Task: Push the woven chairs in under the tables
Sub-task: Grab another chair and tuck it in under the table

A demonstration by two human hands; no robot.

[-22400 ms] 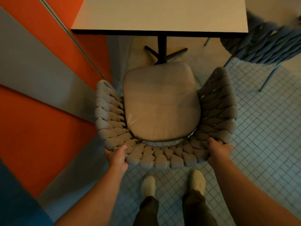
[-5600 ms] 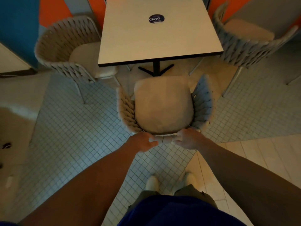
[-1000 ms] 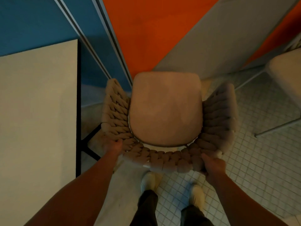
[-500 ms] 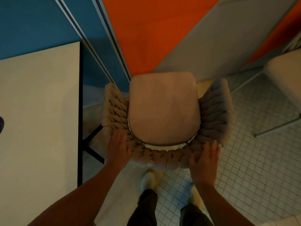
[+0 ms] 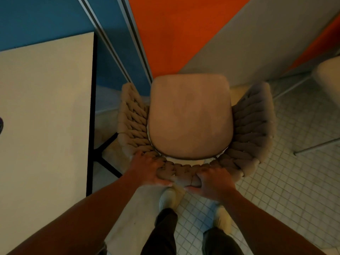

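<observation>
Fingers on woven chair, tiled floor.

One head-worn wide view looks steeply down, close over the woven chair.

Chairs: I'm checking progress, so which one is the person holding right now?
The woven chair in the middle; both hands grip its back rim. The other chair, at the right edge, is untouched.
</observation>
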